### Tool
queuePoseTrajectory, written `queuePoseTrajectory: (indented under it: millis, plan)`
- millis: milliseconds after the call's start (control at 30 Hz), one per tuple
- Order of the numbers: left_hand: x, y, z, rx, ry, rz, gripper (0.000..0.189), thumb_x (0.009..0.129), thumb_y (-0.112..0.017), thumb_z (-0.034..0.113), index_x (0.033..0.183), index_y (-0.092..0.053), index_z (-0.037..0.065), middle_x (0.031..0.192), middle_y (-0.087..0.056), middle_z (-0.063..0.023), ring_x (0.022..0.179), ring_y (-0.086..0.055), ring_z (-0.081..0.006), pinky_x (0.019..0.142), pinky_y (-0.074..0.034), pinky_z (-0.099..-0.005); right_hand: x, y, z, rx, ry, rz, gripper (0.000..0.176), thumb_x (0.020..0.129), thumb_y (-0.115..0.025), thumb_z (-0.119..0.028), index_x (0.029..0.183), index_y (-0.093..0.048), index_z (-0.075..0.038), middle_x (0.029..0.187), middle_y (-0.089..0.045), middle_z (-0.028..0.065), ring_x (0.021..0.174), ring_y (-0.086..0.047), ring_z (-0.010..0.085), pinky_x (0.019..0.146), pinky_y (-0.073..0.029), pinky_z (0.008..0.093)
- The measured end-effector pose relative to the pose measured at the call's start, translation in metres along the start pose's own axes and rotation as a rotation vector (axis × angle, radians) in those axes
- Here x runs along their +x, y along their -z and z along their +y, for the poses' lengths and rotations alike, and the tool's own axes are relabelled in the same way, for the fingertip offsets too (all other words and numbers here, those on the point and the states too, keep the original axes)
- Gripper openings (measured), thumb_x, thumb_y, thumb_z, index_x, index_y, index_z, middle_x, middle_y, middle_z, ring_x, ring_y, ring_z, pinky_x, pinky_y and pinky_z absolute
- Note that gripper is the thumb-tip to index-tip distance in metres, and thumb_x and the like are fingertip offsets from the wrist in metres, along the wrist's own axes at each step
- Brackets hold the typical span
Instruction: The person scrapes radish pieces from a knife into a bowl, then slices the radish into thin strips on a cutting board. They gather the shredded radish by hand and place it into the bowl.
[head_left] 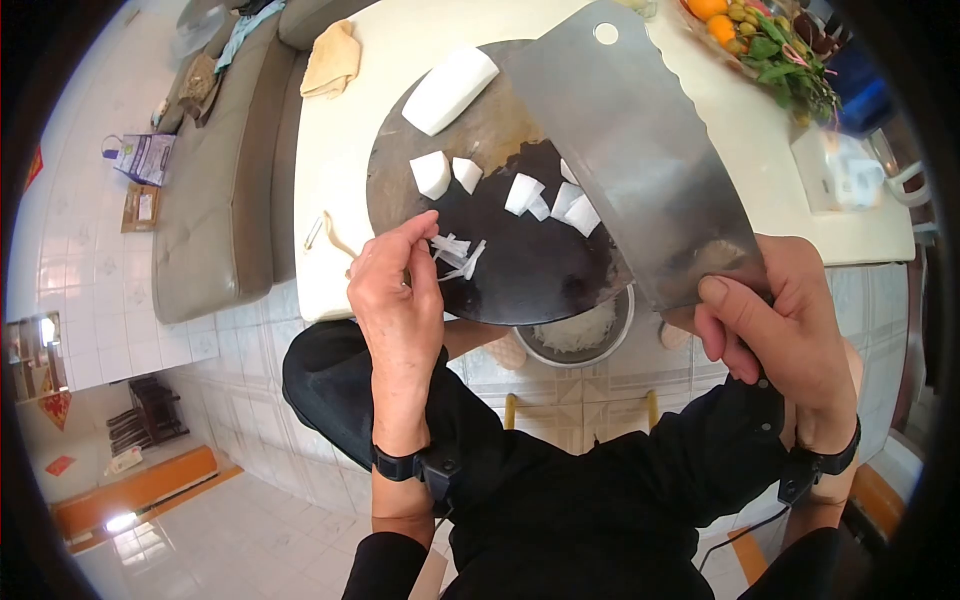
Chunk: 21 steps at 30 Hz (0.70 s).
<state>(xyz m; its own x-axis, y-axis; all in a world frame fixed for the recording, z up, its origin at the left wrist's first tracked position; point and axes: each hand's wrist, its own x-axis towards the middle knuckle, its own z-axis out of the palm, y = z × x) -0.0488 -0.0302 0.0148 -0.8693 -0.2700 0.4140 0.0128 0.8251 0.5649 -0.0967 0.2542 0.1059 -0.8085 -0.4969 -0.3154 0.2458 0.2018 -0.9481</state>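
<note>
My right hand grips a wide metal cleaver at its lower end, thumb flat on the blade. The blade is raised over the right side of a dark round chopping board and hides part of it. My left hand is at the board's left edge, fingers loosely apart and nothing visible in them. Beside its fingertips lie thin white radish shreds. A large peeled piece of white radish rests at the back of the board. Smaller chunks and cut slices lie across the middle.
Below the board's front edge, a metal bowl holds white shreds. A peeler and a folded tan cloth lie on the cream table. Fruit and greens sit at the back right. A grey sofa stands left.
</note>
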Motion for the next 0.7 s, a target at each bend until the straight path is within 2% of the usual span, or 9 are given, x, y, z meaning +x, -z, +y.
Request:
queuePoseTrajectory:
  millis: [67, 200, 267, 333, 367, 467, 600, 700]
  plan:
    - [0.001, -0.004, 0.006, -0.104, 0.047, 0.016, 0.02, 0.083, -0.062, -0.006, 0.1, -0.071, 0.001, 0.089, -0.07, -0.0117, 0.084, -0.065, -0.0251, 0.077, -0.049, -0.0343, -0.002, 0.001, 0.0, 0.021, 0.012, 0.029, 0.016, 0.091, -0.051, -0.006, 0.094, -0.059, 0.007, 0.059, -0.057, 0.0052, 0.04, -0.041, 0.0045, 0.039, -0.033, 0.0197]
    - [0.004, -0.017, 0.022, -0.124, -0.013, 0.012, 0.021, 0.081, -0.066, -0.004, 0.1, -0.07, 0.002, 0.09, -0.07, -0.0112, 0.085, -0.065, -0.026, 0.077, -0.048, -0.0345, -0.004, 0.004, 0.001, 0.0, -0.029, -0.017, 0.01, 0.091, -0.052, -0.004, 0.09, -0.058, 0.005, 0.058, -0.056, 0.003, 0.043, -0.044, 0.0057, 0.041, -0.033, 0.0213]
    - [0.007, -0.026, 0.027, -0.076, -0.296, -0.03, 0.025, 0.076, -0.071, -0.002, 0.101, -0.07, 0.004, 0.097, -0.068, -0.0101, 0.09, -0.062, -0.027, 0.079, -0.046, -0.0361, -0.004, 0.004, 0.002, -0.033, -0.027, -0.051, 0.01, 0.09, -0.051, -0.003, 0.09, -0.058, 0.004, 0.058, -0.055, 0.0024, 0.043, -0.044, 0.0059, 0.041, -0.034, 0.022]
    - [0.007, -0.031, 0.036, 0.06, -0.402, -0.107, 0.031, 0.072, -0.074, -0.001, 0.102, -0.069, 0.006, 0.105, -0.063, -0.0092, 0.098, -0.059, -0.0283, 0.083, -0.044, -0.0385, -0.003, 0.004, 0.001, -0.092, -0.012, -0.034, 0.009, 0.09, -0.051, -0.003, 0.09, -0.057, 0.004, 0.057, -0.054, 0.0015, 0.045, -0.046, 0.0066, 0.044, -0.037, 0.0236]
    - [0.006, -0.035, 0.037, 0.067, -0.385, -0.164, 0.031, 0.073, -0.073, 0.001, 0.103, -0.069, 0.006, 0.112, -0.058, -0.0108, 0.105, -0.054, -0.0297, 0.088, -0.04, -0.0407, -0.004, 0.003, 0.001, -0.091, -0.012, -0.033, 0.009, 0.09, -0.051, -0.003, 0.09, -0.057, 0.004, 0.057, -0.054, 0.0015, 0.045, -0.046, 0.0066, 0.044, -0.037, 0.0236]
    - [0.012, -0.038, 0.041, 0.209, -0.43, -0.193, 0.028, 0.076, -0.07, 0.002, 0.103, -0.069, 0.007, 0.115, -0.055, -0.0128, 0.109, -0.051, -0.031, 0.091, -0.037, -0.0422, -0.005, 0.001, 0.001, -0.091, 0.022, 0.025, 0.009, 0.089, -0.052, -0.003, 0.09, -0.056, 0.005, 0.056, -0.053, 0.0019, 0.048, -0.047, 0.0077, 0.047, -0.039, 0.025]
    - [0.016, -0.038, 0.044, 0.226, -0.368, -0.218, 0.027, 0.077, -0.068, 0.003, 0.104, -0.069, 0.007, 0.116, -0.053, -0.0134, 0.11, -0.05, -0.0318, 0.092, -0.036, -0.043, -0.007, 0.0, 0.002, -0.114, 0.053, 0.044, 0.01, 0.089, -0.053, -0.002, 0.091, -0.056, 0.007, 0.056, -0.053, 0.0025, 0.051, -0.049, 0.0084, 0.049, -0.039, 0.025]
    - [0.016, -0.037, 0.042, 0.243, -0.351, -0.223, 0.03, 0.075, -0.071, 0.001, 0.104, -0.069, 0.01, 0.114, -0.055, -0.0117, 0.109, -0.052, -0.0307, 0.093, -0.038, -0.0419, -0.008, 0.001, 0.003, -0.122, 0.057, 0.042, 0.01, 0.089, -0.053, -0.002, 0.09, -0.057, 0.007, 0.057, -0.053, 0.0028, 0.052, -0.049, 0.0084, 0.05, -0.039, 0.0252]
